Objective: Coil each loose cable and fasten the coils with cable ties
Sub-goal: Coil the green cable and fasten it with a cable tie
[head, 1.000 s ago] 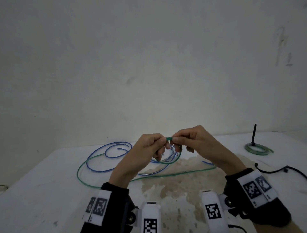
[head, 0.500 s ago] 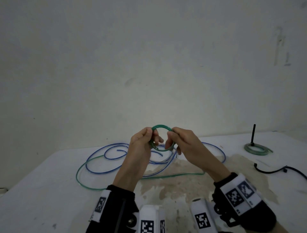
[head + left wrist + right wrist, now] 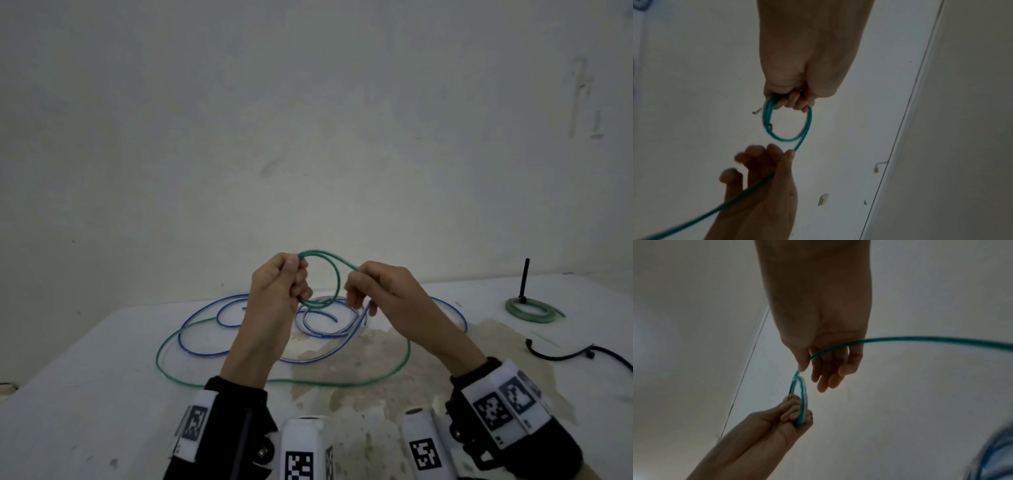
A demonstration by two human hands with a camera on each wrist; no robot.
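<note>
A thin green cable (image 3: 337,274) forms a small upright coil held above the white table (image 3: 85,394). My left hand (image 3: 291,277) grips the coil's left side, fingers curled round its turns (image 3: 787,120). My right hand (image 3: 359,284) pinches the strand that leaves the coil between thumb and forefinger (image 3: 802,368), its other fingers loosely spread. The rest of the green cable (image 3: 342,383) trails in a wide loop on the table. A loose blue cable (image 3: 205,353) sprawls beneath and behind the hands.
A finished green coil (image 3: 531,310) lies at the back right with a black upright post (image 3: 524,281) standing in it. A black cable tie (image 3: 579,353) lies near the right edge. A brownish stain (image 3: 359,363) covers the table's middle. A pale wall rises behind.
The hands have drawn apart and risen a little. The small green coil has opened wider, with a new strand stretched from it to the right hand. The trailing green loop has shifted on the table.
</note>
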